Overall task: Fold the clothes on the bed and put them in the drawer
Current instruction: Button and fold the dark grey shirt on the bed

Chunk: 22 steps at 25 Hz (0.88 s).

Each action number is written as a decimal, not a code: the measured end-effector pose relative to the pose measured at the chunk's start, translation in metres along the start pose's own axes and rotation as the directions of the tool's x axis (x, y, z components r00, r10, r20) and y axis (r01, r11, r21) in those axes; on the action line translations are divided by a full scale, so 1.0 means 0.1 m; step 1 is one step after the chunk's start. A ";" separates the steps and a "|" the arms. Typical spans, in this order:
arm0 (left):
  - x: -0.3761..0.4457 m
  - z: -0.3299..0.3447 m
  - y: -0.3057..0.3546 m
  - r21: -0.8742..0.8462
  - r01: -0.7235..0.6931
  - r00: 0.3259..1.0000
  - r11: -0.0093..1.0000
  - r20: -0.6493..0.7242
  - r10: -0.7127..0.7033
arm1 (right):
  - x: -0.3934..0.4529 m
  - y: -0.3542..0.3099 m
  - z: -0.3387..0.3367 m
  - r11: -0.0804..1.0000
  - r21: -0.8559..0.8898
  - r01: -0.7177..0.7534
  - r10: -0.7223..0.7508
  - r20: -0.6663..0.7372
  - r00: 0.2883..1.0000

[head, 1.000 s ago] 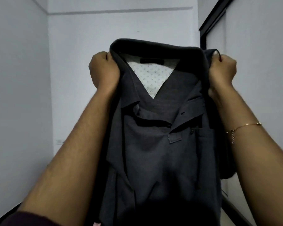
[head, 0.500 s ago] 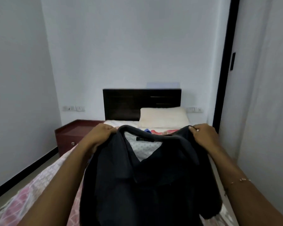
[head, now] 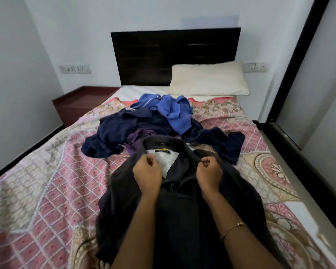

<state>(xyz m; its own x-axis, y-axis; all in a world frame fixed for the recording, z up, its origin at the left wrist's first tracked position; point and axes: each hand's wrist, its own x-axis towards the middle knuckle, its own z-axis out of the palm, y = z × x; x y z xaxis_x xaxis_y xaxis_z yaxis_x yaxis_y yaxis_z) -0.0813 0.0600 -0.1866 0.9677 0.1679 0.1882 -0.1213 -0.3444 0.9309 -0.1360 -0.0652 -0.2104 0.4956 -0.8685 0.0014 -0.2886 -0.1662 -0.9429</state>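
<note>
Far left: dark red bedside cabinet (head: pixel 81 102) against wall, beside bed (head: pixel 37 181) with pink patterned cover. Switch plate (head: pixel 74 68) on wall above cabinet.

Left of centre: heap of unfolded clothes (head: pixel 124 129) on cover, mid-bed. Navy garment (head: pixel 105 136) sprawled on left side of heap, purple piece (head: pixel 136 138) peeking out below it, bright blue garment (head: pixel 173 111) on top toward headboard (head: pixel 175 55).

Centre: dark grey shirt (head: pixel 182 220) laid flat on bed, collar end pointing toward heap and touching it, white patterned inner lining with yellow label visible at neck. Lower part hidden under forearms.

Left hand (head: pixel 146 171) over shirt's left collar area, fingers curled in; grip on fabric not clear, cannot tell.

Right hand (head: pixel 209 171) over right collar side, fingers curled, thumb and fingertips seeming to pinch collar edge. Thin gold bracelet (head: pixel 231 229) on right wrist.

Right of centre: more navy fabric spread just past right hand. Cream pillow (head: pixel 208 78) at head of bed against headboard.

Far right: second switch plate (head: pixel 255 66) on wall, dark-framed sliding wardrobe door (head: pixel 299 65) along bed's right side.
</note>
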 end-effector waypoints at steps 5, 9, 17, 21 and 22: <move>-0.43 0.20 -0.43 0.194 0.210 0.977 0.958 -0.009 -0.212 | -0.17 0.49 0.12 0.999 -0.041 0.007 -0.013 -0.144 0.989; -0.49 0.23 -0.46 0.043 0.274 0.958 0.961 -0.100 -0.269 | -0.07 0.51 0.18 0.989 -0.130 -0.072 0.054 -0.140 0.989; -0.25 0.50 -0.56 -0.438 0.212 0.895 0.874 0.446 0.007 | -0.02 0.48 0.16 0.949 0.246 0.198 -0.180 -0.093 0.979; -0.19 0.68 -0.59 -0.195 0.063 0.993 0.979 0.109 -0.042 | 0.10 0.32 0.31 0.899 0.314 0.306 -0.326 0.010 0.945; -0.17 0.71 -0.61 -0.113 0.036 0.998 0.993 0.062 -0.029 | 0.10 0.29 0.36 0.896 0.276 0.347 -0.368 0.025 0.930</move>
<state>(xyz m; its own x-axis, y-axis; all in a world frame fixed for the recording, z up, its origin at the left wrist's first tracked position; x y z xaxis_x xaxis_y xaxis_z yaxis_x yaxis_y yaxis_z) -0.0744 0.0126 -0.2683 0.9827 0.1201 0.1410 -0.1103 -0.2319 0.9665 -0.1093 -0.0621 -0.2496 0.5871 -0.7347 0.3398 0.1397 -0.3215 -0.9365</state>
